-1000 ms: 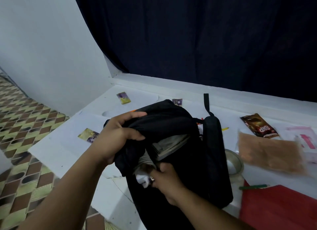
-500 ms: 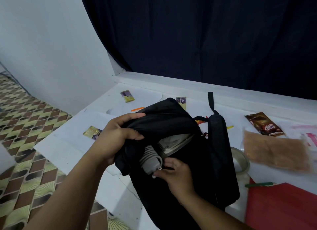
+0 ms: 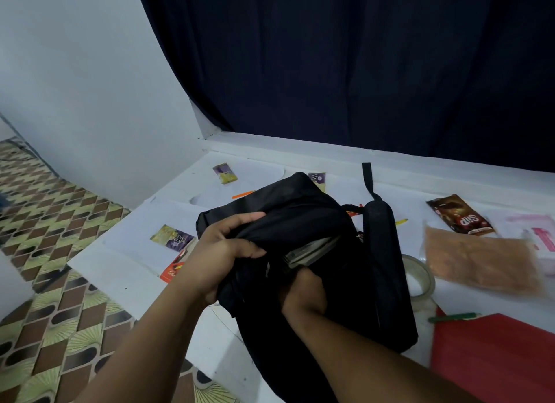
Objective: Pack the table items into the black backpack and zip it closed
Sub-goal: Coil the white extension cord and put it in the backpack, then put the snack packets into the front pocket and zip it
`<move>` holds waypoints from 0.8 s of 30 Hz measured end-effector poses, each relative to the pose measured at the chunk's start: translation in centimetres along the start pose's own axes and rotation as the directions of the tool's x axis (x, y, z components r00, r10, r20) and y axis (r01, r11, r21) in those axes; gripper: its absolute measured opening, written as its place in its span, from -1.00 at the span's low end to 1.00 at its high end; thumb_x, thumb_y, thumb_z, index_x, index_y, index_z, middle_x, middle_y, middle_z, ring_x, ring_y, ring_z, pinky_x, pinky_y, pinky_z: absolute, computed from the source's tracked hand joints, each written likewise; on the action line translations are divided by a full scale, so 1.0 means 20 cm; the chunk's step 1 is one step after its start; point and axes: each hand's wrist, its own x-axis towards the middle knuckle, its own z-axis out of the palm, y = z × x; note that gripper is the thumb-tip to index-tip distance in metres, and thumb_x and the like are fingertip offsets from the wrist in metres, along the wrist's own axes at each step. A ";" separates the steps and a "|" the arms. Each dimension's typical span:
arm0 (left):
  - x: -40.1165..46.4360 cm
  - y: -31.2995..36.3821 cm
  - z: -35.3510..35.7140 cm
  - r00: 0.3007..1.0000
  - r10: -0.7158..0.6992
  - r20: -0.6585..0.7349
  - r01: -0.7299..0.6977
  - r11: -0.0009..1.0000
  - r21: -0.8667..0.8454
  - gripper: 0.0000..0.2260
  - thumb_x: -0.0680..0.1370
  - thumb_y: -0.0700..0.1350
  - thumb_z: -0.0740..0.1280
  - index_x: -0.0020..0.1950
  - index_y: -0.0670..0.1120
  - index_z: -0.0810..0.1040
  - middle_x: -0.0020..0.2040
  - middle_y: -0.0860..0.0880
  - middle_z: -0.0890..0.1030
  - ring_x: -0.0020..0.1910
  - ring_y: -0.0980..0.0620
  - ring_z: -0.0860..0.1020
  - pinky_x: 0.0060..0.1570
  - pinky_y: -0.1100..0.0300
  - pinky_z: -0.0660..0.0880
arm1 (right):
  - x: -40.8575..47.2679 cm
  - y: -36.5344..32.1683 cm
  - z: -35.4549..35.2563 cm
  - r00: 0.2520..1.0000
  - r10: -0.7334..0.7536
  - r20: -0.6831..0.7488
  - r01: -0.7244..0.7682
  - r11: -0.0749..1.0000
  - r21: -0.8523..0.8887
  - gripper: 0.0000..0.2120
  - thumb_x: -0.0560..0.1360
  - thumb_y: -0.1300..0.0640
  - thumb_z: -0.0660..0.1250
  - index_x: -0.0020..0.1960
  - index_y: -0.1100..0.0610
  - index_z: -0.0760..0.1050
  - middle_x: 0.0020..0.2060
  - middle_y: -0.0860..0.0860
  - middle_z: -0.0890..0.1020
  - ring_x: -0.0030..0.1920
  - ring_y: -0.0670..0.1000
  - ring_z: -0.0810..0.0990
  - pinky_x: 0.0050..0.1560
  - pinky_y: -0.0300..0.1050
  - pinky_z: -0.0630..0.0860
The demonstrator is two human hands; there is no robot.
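Note:
The black backpack [image 3: 387, 282] stands on the white table [image 3: 132, 267] with its top opening towards me. My left hand [image 3: 223, 254] grips the front edge of the opening and holds it apart. My right hand [image 3: 303, 296] is pushed down into the opening, its fingers hidden inside the bag. The page edges of a book [image 3: 312, 251] show inside, just above that hand. Still on the table are a brown Sip sachet [image 3: 459, 219], a flat brown packet [image 3: 477, 261], a tape roll [image 3: 420, 275] and a green pen [image 3: 453, 317].
A red folder [image 3: 492, 354] lies at the near right. Purple-and-yellow sachets [image 3: 172, 237] and a red box [image 3: 173, 271] lie left of the bag, with an orange pen [image 3: 242, 194] behind it. The table's left edge drops to a patterned tile floor [image 3: 54, 282]. A dark curtain hangs behind.
My right hand has gone deeper into the bag, and the grey-white item it held at the opening is no longer visible. My left hand keeps its grip on the edge.

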 end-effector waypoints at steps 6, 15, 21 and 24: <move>0.03 -0.14 -0.05 1.000 -0.015 0.005 0.014 0.990 0.143 -0.45 0.20 -0.28 0.46 0.16 0.07 0.67 0.10 -0.09 0.71 0.10 -0.15 0.66 0.18 -0.09 0.57 | -0.07 0.06 -0.09 0.983 -0.073 0.169 0.005 0.928 0.372 -0.85 0.38 0.14 0.52 -0.15 0.09 0.55 -0.14 0.08 0.69 -0.13 0.08 0.69 -0.07 -0.02 0.63; 0.00 -0.54 0.01 0.998 0.003 -0.068 0.011 0.977 0.211 -0.44 0.30 -0.37 0.54 0.19 0.12 0.63 0.14 0.02 0.68 0.12 -0.02 0.64 0.13 0.04 0.57 | -0.29 0.41 -0.64 0.888 -0.434 -0.152 0.459 0.807 0.371 -0.78 0.49 0.21 0.45 -0.06 -0.11 0.55 -0.16 -0.10 0.66 -0.19 -0.11 0.69 -0.15 -0.23 0.61; -0.10 -0.68 0.13 0.987 0.156 -0.048 -0.126 0.916 0.381 -0.42 0.35 -0.41 0.54 0.26 0.05 0.54 0.23 0.24 0.57 0.17 0.33 0.54 0.07 0.55 0.39 | 0.02 0.84 -0.75 0.792 -0.561 -0.241 0.516 0.826 -0.225 -0.53 0.37 0.33 0.30 0.27 0.09 0.51 0.32 0.00 0.50 0.38 0.07 0.43 0.26 0.13 0.50; -0.10 -0.70 0.12 0.987 0.150 -0.057 -0.111 0.895 0.432 -0.41 0.37 -0.34 0.56 0.27 0.13 0.53 0.28 0.27 0.53 0.23 0.33 0.50 0.24 0.38 0.38 | -0.01 0.92 -0.72 0.827 -0.552 -0.104 0.488 0.798 -0.353 -0.33 0.31 0.34 0.37 0.39 0.03 0.41 0.32 -0.06 0.48 0.50 0.10 0.27 0.31 0.17 0.45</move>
